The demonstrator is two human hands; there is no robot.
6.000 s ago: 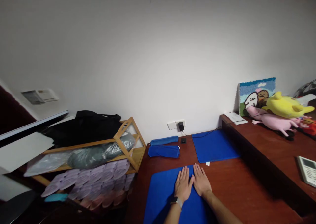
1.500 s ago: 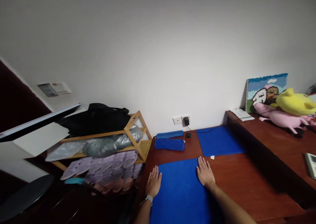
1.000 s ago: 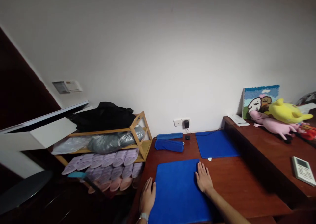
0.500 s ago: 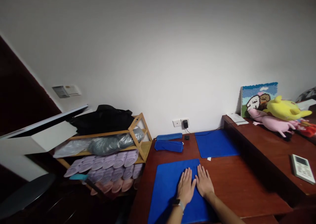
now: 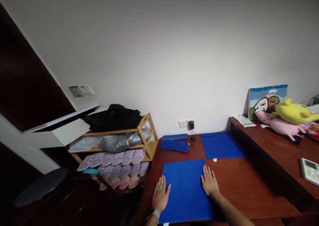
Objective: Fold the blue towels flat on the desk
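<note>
A blue cloth (image 5: 185,189) lies flat on the brown table (image 5: 239,186) in the lower middle of the frame. The left hand (image 5: 160,196) rests open and flat on its left edge, holding nothing. The right hand (image 5: 209,185) lies open and flat on its right edge. Above it lie another blue cloth (image 5: 222,145) and two rolled blue cloths (image 5: 174,143). A wooden shelf (image 5: 139,138) stands at the left.

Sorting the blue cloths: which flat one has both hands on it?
The near blue cloth, at the table's front edge: left hand and right hand press its sides. The far blue cloth lies untouched.
</note>
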